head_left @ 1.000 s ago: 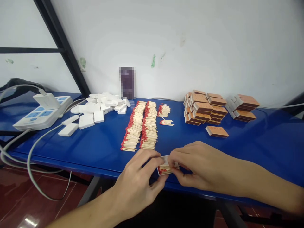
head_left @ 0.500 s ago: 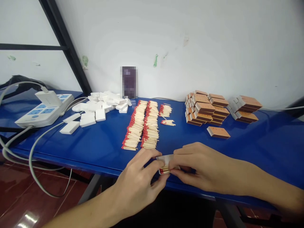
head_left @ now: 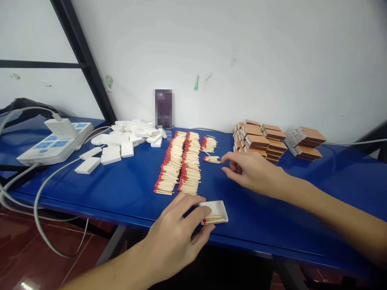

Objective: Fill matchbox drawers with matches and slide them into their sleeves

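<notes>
My left hand (head_left: 181, 225) grips the left end of a white matchbox tray (head_left: 222, 207) at the table's front edge. Several red-tipped matches (head_left: 215, 218) lie along the tray's near side. Thumb and forefinger apart, my right hand (head_left: 250, 169) hovers at the stick ends of a small bunch of matches (head_left: 212, 159); nothing shows in its grasp. Behind that bunch lies another small pile of matches (head_left: 209, 143). Two long rows of matches, a left row (head_left: 171, 163) and a right row (head_left: 191, 163), stretch back from near my left hand.
White matchbox trays (head_left: 127, 135) are heaped at the back left beside a power strip (head_left: 54, 143) with cables. Brown matchboxes (head_left: 256, 139) are stacked at the back right, with a smaller stack (head_left: 308, 141) farther right. A phone-like dark object (head_left: 164, 108) leans on the wall.
My right hand has left the tray and moved back to the small bunch of matches. My left hand still holds the tray, where the matches now show more fully.
</notes>
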{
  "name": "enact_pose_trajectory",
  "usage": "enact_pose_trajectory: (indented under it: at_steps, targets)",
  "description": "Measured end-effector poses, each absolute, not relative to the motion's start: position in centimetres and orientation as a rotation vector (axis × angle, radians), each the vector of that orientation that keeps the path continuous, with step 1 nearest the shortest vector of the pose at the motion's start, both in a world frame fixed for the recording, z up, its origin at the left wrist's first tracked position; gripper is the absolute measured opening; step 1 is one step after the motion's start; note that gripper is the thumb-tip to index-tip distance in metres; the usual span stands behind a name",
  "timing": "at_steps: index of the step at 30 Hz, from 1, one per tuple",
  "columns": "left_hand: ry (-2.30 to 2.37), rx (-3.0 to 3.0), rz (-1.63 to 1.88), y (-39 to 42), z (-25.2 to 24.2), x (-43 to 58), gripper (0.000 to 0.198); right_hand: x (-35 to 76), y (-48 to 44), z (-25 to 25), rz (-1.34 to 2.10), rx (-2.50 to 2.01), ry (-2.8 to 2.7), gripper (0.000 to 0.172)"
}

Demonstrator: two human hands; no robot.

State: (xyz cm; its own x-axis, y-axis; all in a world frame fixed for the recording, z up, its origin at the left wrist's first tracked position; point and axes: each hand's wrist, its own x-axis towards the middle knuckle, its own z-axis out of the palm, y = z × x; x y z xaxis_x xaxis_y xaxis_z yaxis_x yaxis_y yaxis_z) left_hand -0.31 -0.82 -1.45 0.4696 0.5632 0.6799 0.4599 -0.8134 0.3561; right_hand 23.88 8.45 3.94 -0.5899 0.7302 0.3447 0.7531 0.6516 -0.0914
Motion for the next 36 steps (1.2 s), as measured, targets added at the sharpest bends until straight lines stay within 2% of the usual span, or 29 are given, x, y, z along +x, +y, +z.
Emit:
enact_pose_trajectory:
  at_steps: [3,16,36]
  targets:
    - [0.886,2.604,1.261,-0.8,-1.5,-0.3,0.019,24.4,11.0,2.8,-0.178,-1.13,-2.605,0.02]
    - [0.893,2.61,1.267,-0.7,-1.4,-0.3,0.018,23.6,12.4,1.0,-0.1,-1.104,-2.552,0.028]
    - [0.88,2.648,1.231,-0.8,-1.5,-0.5,0.019,22.2,11.5,0.7,-0.076,-1.04,-2.596,0.028]
